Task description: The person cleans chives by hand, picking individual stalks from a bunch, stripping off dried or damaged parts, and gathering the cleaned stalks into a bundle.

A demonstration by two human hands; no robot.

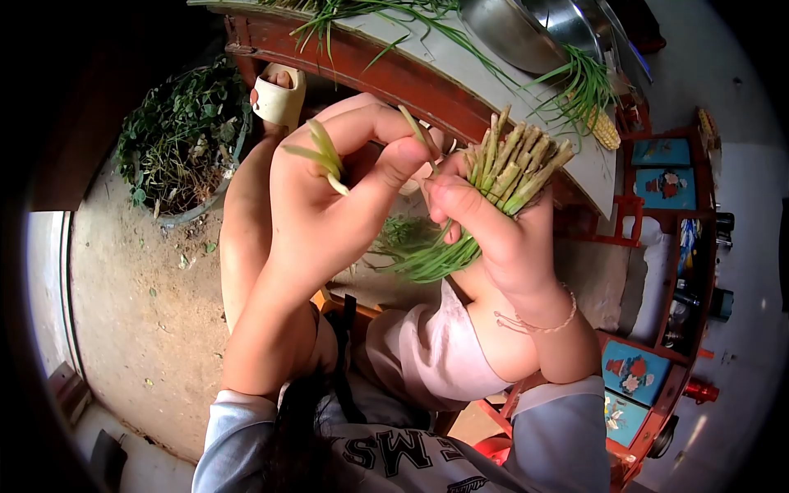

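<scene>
My right hand [516, 246] is closed around a thick bunch of chives [516, 160]. Their pale brown stem ends point up and away, and the thin green leaves [440, 259] hang down below the fist. Thumb and forefinger of my left hand [325, 209] pinch a single thin stalk [416, 130] beside the right thumb. Several pale green stem pieces [322, 152] stick out from the left hand's curled fingers. The tips of both hands nearly meet, so part of the pinched stalk is hidden.
A white-topped red table [394, 70] stands ahead, bearing loose chives [448, 37], a metal bowl [518, 33] and a corn cob [606, 130]. Left on the floor sits a basin [193, 215] of leafy greens. A red cabinet [670, 329] is at the right.
</scene>
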